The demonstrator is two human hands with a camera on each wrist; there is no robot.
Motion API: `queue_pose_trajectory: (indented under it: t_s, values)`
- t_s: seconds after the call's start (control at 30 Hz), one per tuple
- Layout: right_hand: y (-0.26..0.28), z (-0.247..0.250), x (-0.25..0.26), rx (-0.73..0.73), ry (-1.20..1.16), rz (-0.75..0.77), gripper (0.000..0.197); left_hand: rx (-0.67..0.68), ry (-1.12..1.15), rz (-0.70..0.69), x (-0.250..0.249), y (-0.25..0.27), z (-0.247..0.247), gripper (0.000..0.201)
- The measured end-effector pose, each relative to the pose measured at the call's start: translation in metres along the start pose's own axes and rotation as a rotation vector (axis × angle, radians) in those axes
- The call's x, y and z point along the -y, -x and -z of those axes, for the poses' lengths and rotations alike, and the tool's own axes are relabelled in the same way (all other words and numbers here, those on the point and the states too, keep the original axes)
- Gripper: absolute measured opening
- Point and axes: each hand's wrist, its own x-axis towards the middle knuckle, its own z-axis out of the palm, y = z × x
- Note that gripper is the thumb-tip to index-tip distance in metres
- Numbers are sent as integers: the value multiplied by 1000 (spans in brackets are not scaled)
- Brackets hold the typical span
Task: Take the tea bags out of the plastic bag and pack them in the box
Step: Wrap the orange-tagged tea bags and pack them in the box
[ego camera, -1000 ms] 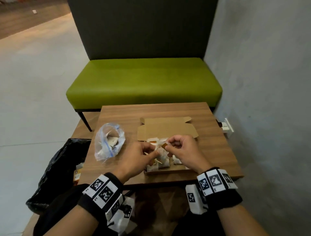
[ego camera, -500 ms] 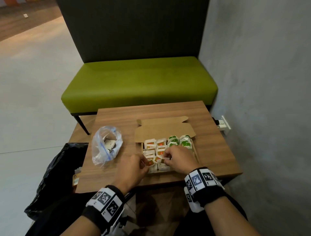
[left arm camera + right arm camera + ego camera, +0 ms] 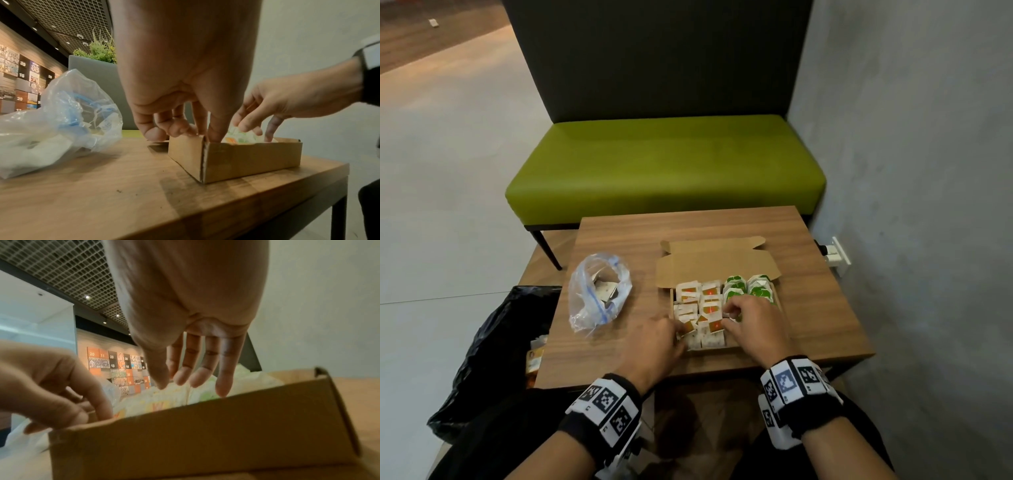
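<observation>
Both hands (image 3: pixel 659 346) (image 3: pixel 751 329) over boxed tea bags (image 3: pixel 700 308)

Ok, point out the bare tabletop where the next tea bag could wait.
Bare wood lies between the plastic bag and the box, right of the box toward the table edge, and beyond the open lid. The near edge is crowded by the left hand and right hand.

Both hands dropped from mid-air into the box (image 3: pixel 726 348). Left hand (image 3: pixel 654 346) now at its near-left corner, right hand (image 3: pixel 753 329) fingers spread on the tea bags (image 3: pixel 700 308), now uncovered.
</observation>
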Motion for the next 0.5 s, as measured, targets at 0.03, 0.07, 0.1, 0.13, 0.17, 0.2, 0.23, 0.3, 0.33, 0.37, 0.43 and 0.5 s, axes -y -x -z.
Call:
queue_pose_trajectory:
  t_s: [0.03, 0.07, 0.1, 0.13, 0.17, 0.2, 0.23, 0.3, 0.33, 0.37, 0.43, 0.5]
  values:
    - [2, 2, -1, 23, 2, 17, 13, 2, -3, 2, 0, 0, 0, 34]
    - [4, 4, -1, 67, 18, 44, 13, 4, -3, 6, 0, 0, 0, 34]
    - [6, 5, 0, 130, 45, 70, 16, 4, 1, 9, 1, 0, -1, 34]
    - [8, 4, 2, 201, 81, 95, 20, 6, 8, 16, 2, -1, -1, 34]
    - [10, 3, 4, 269, 122, 115, 25, 10, 15, 25, 3, 0, -2, 35]
    - [12, 2, 6, 325, 162, 132, 28, 14, 20, 32, 4, 0, -2, 35]
    - [13, 0, 7, 366, 195, 147, 31, 16, 25, 37, 5, 1, -2, 36]
    - [14, -4, 9, 425, 231, 154, 36, 11, 34, 38, 5, 1, -3, 36]
    - [14, -6, 10, 442, 243, 154, 37, 7, 37, 34, 5, 2, -2, 36]
    - [15, -9, 11, 448, 253, 155, 37, 4, 42, 27, 5, 3, -3, 36]
    - [17, -10, 13, 439, 259, 165, 37, 7, 54, 15, 5, 3, -3, 35]
    - [20, -9, 11, 411, 235, 168, 36, 14, 59, 7, 6, 4, -4, 34]
